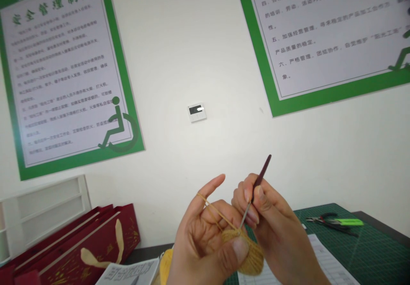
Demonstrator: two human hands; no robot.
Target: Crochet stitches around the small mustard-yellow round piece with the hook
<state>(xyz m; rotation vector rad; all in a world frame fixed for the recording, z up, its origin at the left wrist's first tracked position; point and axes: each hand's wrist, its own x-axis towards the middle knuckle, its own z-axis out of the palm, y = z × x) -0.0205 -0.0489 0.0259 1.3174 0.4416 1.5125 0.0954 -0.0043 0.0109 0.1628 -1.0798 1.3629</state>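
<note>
My left hand (205,238) pinches a small rounded piece of yellow crochet (254,257) between thumb and fingers. A strand of yellow yarn (213,210) runs from that piece up over my raised left index finger. My right hand (270,216) holds a crochet hook (260,178) with a dark handle, gripped between thumb and fingers. The hook's thin metal shaft (245,216) reaches down, and its tip enters the top edge of the crochet. The underside of the piece is partly hidden by my left hand.
Below my hands lies a green cutting mat (361,244) holding green-handled pliers (336,223) and ruled paper (326,259). To the left are a yellow yarn piece (165,266), a printed sheet (128,274), dark red boxes (89,244) and a white shelf (41,212).
</note>
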